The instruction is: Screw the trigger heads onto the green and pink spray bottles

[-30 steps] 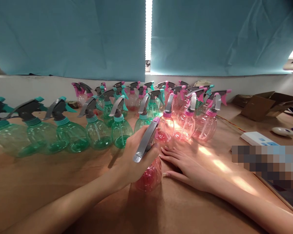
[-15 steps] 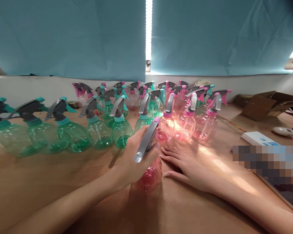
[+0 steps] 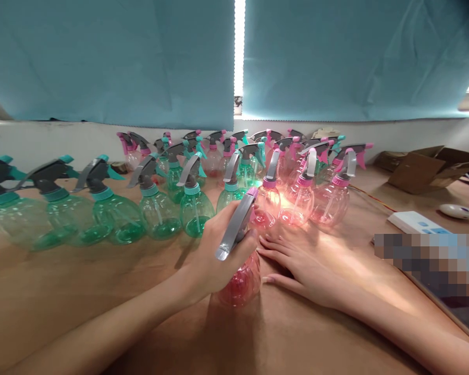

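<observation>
My left hand (image 3: 213,258) is wrapped round the neck of a pink spray bottle (image 3: 240,281) that stands on the brown table (image 3: 82,297), its grey trigger (image 3: 234,226) sticking up past my fingers. Just right of the bottle, my right hand (image 3: 297,263) lies flat on the table with its fingers stretched out, holding nothing. Behind both hands stands a row of green spray bottles (image 3: 156,205) on the left and pink spray bottles (image 3: 328,200) on the right, with more rows further back.
A white power strip (image 3: 416,223) and a white mouse (image 3: 457,211) lie at the right. Opened cardboard boxes (image 3: 426,166) sit at the back right. A thin cable (image 3: 369,199) runs behind the pink bottles. Blue curtains (image 3: 140,57) hang at the back.
</observation>
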Available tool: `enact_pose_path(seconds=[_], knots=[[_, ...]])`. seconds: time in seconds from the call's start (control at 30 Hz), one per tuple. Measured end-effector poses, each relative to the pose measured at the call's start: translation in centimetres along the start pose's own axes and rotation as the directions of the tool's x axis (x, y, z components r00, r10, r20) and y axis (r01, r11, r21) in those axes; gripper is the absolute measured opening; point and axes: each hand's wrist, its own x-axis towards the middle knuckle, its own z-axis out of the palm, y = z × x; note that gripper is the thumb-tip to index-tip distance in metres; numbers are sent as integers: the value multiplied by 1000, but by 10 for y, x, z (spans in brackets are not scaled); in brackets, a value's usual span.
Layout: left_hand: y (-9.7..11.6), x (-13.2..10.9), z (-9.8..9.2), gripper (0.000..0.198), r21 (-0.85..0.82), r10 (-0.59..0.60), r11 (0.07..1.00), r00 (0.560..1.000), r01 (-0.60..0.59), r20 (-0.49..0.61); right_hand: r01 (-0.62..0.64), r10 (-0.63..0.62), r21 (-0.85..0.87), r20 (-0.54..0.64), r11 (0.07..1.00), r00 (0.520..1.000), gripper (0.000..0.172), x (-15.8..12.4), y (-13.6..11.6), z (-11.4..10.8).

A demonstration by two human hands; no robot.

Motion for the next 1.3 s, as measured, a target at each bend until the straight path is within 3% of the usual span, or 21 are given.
enact_pose_path(seconds=[0.4,0.73,1.07,1.2,1.3], knots=[[-2,-1,1,3,-10,15,1000,1000,-15,-6,10,-10,-6,-9,1000,1000,61,-1,4,4],[2,1,-2,19,-12,9,1000,1000,-8,24,36,-36,7,-60,999,998,61,-2,7,9],[3,3,-4,3,5,36,999,999,-36,19,33,-33,-2,-61,999,998,61,-1,6,7],[2,3,-5,8,-1,50,999,998,-50,36,31,-31,-12,-58,999,998,61,-2,5,7],[4,1,-4,2,12,21,1000,1000,-21,17,43,-43,-3,-69,999,997,60,-2,6,8]])
